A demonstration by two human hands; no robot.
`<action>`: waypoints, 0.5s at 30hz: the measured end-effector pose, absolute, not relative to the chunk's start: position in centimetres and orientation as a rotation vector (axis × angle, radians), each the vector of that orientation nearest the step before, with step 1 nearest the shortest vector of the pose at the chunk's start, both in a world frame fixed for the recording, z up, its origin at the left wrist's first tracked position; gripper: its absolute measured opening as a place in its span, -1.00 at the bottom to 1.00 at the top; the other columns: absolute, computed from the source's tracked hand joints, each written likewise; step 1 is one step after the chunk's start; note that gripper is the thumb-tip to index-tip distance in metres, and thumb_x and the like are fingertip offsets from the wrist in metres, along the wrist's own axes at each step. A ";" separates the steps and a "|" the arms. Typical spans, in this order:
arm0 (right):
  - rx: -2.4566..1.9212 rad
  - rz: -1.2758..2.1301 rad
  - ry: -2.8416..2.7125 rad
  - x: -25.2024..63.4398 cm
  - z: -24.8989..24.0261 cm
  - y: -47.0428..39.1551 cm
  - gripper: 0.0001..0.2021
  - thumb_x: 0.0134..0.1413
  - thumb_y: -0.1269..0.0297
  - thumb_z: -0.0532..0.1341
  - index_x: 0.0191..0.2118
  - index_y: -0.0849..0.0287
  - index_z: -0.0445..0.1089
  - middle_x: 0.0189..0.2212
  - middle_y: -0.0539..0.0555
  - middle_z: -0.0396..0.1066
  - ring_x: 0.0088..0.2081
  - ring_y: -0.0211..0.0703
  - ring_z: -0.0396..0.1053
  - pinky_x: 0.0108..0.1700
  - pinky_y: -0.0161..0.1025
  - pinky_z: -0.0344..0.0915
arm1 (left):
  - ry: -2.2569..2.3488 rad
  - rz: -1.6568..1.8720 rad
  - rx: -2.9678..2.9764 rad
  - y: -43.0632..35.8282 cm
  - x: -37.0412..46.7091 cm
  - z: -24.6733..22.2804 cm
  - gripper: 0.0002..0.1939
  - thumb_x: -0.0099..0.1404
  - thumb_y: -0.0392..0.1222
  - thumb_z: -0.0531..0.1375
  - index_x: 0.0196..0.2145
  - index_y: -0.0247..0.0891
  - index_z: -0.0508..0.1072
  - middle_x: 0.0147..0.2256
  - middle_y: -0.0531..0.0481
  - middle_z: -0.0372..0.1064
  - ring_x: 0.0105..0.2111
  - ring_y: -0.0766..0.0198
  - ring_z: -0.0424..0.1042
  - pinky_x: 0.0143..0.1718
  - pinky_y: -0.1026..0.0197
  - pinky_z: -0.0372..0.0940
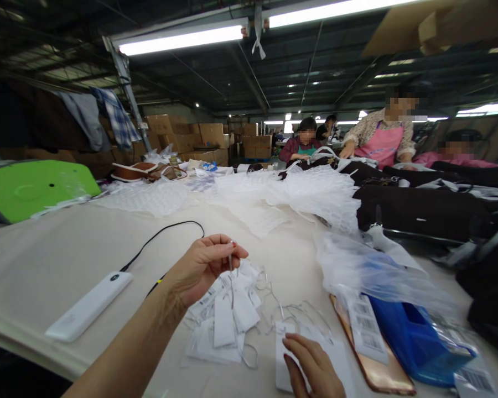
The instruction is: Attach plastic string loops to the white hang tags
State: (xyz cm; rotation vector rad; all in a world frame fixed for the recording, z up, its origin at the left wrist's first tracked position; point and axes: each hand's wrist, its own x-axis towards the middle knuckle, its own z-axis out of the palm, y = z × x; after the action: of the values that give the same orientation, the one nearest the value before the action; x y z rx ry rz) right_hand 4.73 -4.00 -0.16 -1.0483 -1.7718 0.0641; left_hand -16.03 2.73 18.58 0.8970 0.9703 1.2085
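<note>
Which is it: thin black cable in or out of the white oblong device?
Looks in: the cable meets the device at its far end.

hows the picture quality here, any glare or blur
Head view: the ceiling tubes glare near white against a dark roof; head view: a wide lens seems to stretch things toward the edges; head view: print on the tags is too soft to read.

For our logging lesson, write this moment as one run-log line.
left hand: pinches string above white tags | right hand: fingers at white card | nearby: gold phone, blue dispenser
</note>
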 end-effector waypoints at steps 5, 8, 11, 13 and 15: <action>-1.077 0.489 -1.620 3.5 3.7 -3.6 -0.74 0.13 0.29 0.08 -0.05 0.10 0.29 -0.27 0.09 0.40 -0.40 -0.25 0.38 -0.46 -0.39 0.35 | 0.945 1.047 1.002 1.6 -15.3 18.8 -0.88 -0.08 -0.26 0.30 -0.58 -0.30 0.41 -0.53 -0.02 0.48 -0.59 0.39 0.30 -0.52 0.30 0.14; -1.094 0.653 -1.561 3.2 6.0 -2.9 -0.73 0.10 0.25 0.09 -0.06 0.10 0.30 -0.31 0.07 0.38 -0.44 -0.28 0.34 -0.63 -0.46 0.24 | 0.993 1.017 1.097 1.8 -14.9 18.9 -0.88 -0.08 -0.23 0.29 -0.59 -0.31 0.41 -0.53 -0.03 0.48 -0.59 0.38 0.29 -0.50 0.28 0.14; -1.044 0.604 -1.565 3.6 6.4 -2.6 -0.76 0.10 0.26 0.10 -0.11 0.11 0.35 -0.23 0.11 0.37 -0.37 -0.26 0.36 -0.43 -0.42 0.34 | 1.168 1.041 1.204 3.3 -15.3 18.5 -0.86 -0.10 -0.20 0.27 -0.59 -0.31 0.39 -0.50 -0.04 0.47 -0.56 0.38 0.29 -0.48 0.28 0.13; -1.033 0.554 -1.563 4.1 5.4 -2.7 -0.78 0.09 0.26 0.11 -0.13 0.12 0.37 -0.23 0.12 0.38 -0.38 -0.27 0.36 -0.37 -0.40 0.36 | 1.304 1.046 1.237 5.0 -16.3 17.7 -0.85 -0.11 -0.19 0.25 -0.59 -0.30 0.36 -0.48 -0.04 0.47 -0.55 0.37 0.30 -0.48 0.28 0.13; -1.045 0.540 -1.547 4.6 3.9 -3.2 -0.79 0.10 0.25 0.11 -0.15 0.12 0.37 -0.26 0.12 0.39 -0.41 -0.27 0.37 -0.40 -0.40 0.35 | 1.447 1.041 1.246 6.9 -18.0 16.6 -0.86 -0.09 -0.21 0.22 -0.58 -0.29 0.32 -0.47 -0.03 0.45 -0.54 0.36 0.31 -0.46 0.27 0.14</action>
State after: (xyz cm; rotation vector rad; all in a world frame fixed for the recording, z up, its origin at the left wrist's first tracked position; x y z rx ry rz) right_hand 4.62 -3.15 3.94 -1.0453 -1.5474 0.5405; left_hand -17.96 6.88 16.60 1.2456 1.4471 1.0410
